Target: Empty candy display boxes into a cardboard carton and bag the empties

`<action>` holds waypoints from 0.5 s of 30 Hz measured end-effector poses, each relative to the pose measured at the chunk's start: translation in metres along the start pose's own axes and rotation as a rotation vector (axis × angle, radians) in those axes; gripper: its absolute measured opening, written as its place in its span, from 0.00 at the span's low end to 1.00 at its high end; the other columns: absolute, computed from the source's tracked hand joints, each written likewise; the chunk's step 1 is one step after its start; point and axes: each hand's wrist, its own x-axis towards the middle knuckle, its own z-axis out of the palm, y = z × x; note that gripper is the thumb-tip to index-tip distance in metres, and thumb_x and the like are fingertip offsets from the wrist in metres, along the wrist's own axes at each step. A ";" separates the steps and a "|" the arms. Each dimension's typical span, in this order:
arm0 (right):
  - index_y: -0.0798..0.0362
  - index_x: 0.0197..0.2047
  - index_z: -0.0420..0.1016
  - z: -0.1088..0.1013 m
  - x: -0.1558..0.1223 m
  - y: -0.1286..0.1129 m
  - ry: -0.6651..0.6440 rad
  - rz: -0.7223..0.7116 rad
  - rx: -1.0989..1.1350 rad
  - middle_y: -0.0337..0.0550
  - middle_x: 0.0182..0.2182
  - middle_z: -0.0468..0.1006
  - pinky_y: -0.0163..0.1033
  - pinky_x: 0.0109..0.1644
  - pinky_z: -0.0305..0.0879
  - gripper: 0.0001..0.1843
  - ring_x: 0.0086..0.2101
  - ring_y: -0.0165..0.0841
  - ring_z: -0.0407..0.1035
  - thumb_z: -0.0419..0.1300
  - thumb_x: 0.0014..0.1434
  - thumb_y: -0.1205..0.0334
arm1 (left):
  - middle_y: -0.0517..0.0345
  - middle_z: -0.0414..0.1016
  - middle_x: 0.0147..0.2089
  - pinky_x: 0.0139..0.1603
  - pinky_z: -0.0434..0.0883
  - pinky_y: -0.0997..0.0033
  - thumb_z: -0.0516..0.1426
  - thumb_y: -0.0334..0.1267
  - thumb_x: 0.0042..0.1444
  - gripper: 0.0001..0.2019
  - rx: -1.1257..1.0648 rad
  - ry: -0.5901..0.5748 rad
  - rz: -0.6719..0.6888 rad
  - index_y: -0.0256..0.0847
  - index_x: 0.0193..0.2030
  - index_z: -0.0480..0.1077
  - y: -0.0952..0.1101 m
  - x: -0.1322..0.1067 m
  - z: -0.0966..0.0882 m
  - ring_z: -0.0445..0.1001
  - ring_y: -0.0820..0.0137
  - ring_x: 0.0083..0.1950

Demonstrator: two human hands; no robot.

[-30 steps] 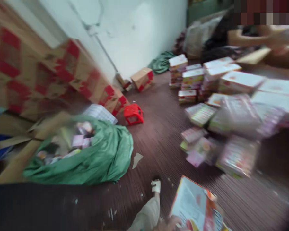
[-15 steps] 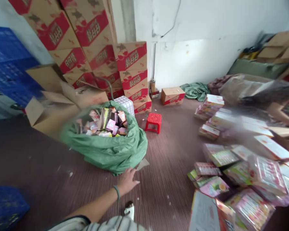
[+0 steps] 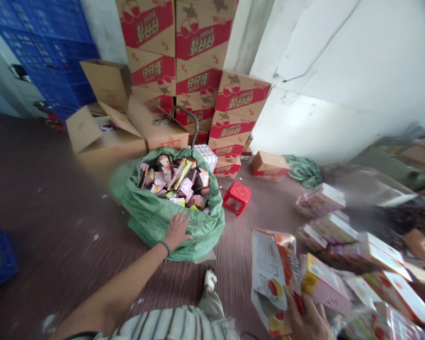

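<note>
My left hand (image 3: 177, 230) is open, its fingers spread over the near side of a large green sack (image 3: 198, 236); I cannot tell how firmly it touches. Inside the sack's mouth lie many crumpled and opened small cartons (image 3: 186, 186), pink, yellow and dark. At the lower right, my right hand (image 3: 310, 321) is closed on the lower edge of an opened printed carton (image 3: 267, 269), grey-white on one face and orange-red on another. Just beyond that hand sits a pink and yellow box (image 3: 324, 278), part of a heap of packed boxes.
A red stool (image 3: 238, 194) stands right of the sack. Open cardboard boxes (image 3: 109, 141) are behind it, before stacked red-and-brown cartons (image 3: 198, 80). Blue crates (image 3: 56, 61) rise at the left. More boxed goods (image 3: 333, 231) and a green cloth (image 3: 302, 171) lie to the right.
My left hand has moved up from beside the sack onto its near side. The opened carton has risen and swung left, with my right hand now visible on it. The view has turned left.
</note>
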 end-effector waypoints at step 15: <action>0.52 0.34 0.74 0.130 0.270 -0.266 -0.043 -1.029 0.329 0.41 0.27 0.71 0.36 0.34 0.60 0.15 0.29 0.33 0.67 0.54 0.71 0.56 | 0.46 0.82 0.45 0.53 0.72 0.60 0.55 0.34 0.66 0.10 0.011 -0.267 -0.043 0.37 0.44 0.78 -0.072 0.050 -0.010 0.79 0.57 0.49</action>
